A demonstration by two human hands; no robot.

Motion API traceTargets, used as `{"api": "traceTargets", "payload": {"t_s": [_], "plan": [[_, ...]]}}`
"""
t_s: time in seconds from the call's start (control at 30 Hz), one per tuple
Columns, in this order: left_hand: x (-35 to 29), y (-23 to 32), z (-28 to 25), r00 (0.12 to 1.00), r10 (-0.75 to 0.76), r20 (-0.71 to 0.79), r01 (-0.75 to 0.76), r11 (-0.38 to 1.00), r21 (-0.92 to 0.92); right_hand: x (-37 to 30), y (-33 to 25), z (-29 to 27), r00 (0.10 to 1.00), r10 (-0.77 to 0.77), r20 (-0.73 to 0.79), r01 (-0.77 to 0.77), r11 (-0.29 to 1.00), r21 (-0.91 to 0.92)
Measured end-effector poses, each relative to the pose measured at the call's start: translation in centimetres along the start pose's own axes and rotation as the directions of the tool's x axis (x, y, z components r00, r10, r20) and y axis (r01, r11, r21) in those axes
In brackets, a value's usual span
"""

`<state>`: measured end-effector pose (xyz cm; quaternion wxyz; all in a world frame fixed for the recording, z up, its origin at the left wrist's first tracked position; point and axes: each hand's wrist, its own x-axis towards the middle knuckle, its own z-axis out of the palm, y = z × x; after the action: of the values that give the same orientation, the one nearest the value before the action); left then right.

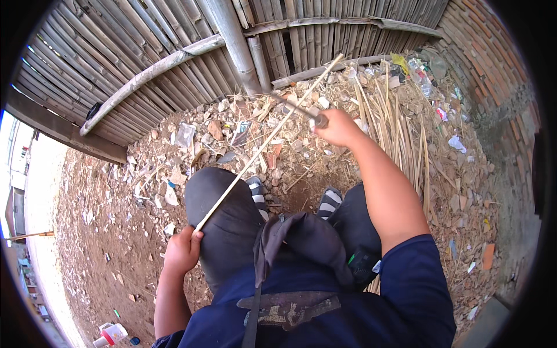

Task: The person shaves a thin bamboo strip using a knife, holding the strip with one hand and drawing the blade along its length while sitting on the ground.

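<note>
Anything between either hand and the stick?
Right hand: yes, the knife it grips; the blade crosses the stick toward its far end. Can't tell if they touch. Left hand: nothing visible in the way; it grips the near end directly.
</note>
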<state>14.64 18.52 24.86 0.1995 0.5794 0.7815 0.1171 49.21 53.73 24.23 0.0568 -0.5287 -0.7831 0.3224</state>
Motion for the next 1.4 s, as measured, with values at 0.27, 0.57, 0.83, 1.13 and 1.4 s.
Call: {"api": "traceTargets", "payload": {"t_s": [0.27,0.57,0.83,1.13,1.4], "plan": [[-0.2,0.4,0.0,0.997,0.041,-0.067,-0.043,0.998,-0.039,2.5,6.2,0.4,0.910,0.312,-0.274,-0.082,0.782,0.618],[-1.9,1.6,0.6,0.985,-0.054,-0.165,0.055,0.998,0.001,1.0,4.2,-0.4,0.927,0.243,-0.287,0.091,0.596,0.798],[-5.9,2.7,1.2,0.951,-0.064,-0.302,0.105,0.987,0.122,0.2,2.6,-0.4,0.976,0.111,-0.186,0.124,0.418,0.900],[-9.6,3.5,0.7,0.925,-0.060,-0.375,0.130,0.978,0.165,-1.0,1.6,-2.7,0.976,0.021,-0.215,0.181,0.463,0.868],[-9.0,1.7,1.1,0.931,-0.004,-0.365,0.067,0.985,0.158,-1.7,1.9,-2.8,0.988,0.047,-0.147,0.078,0.667,0.741]]}}
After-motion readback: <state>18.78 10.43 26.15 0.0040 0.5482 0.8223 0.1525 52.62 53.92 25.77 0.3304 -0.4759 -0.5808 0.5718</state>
